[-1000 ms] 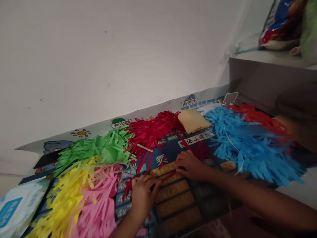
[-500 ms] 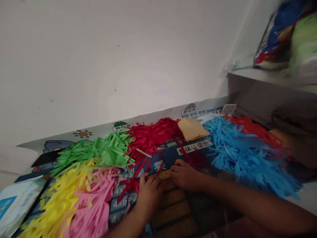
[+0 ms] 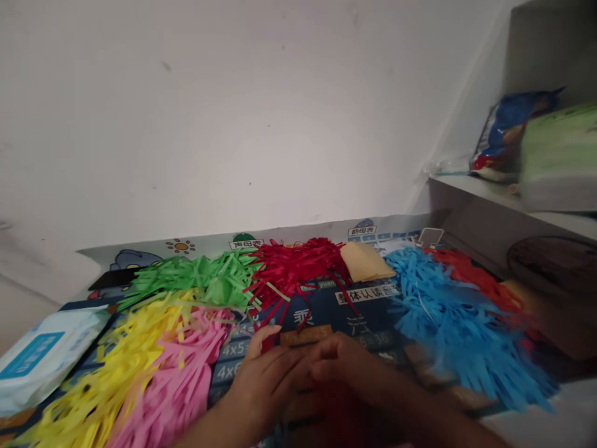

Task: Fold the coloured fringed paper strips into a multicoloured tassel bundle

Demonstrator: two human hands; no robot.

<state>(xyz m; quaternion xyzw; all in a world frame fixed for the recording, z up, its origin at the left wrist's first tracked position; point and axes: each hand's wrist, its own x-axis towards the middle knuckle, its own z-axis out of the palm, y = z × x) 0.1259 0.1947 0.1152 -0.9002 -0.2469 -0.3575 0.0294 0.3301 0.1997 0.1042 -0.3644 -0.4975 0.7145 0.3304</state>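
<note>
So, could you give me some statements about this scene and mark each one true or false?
1. The left hand and right hand are close together. True.
2. A bit of red paper shows by the left hand's thumb. True.
3. The right hand lies spread flat. False: its fingers are curled.
4. Tan paper lies between dark red strips and blue strips. True.
5. The blue strips lie left of the dark red strips. False: they lie to the right.

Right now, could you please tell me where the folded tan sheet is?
In the head view, the folded tan sheet lies right of centre, between the crimson strips and the blue strips.
</note>
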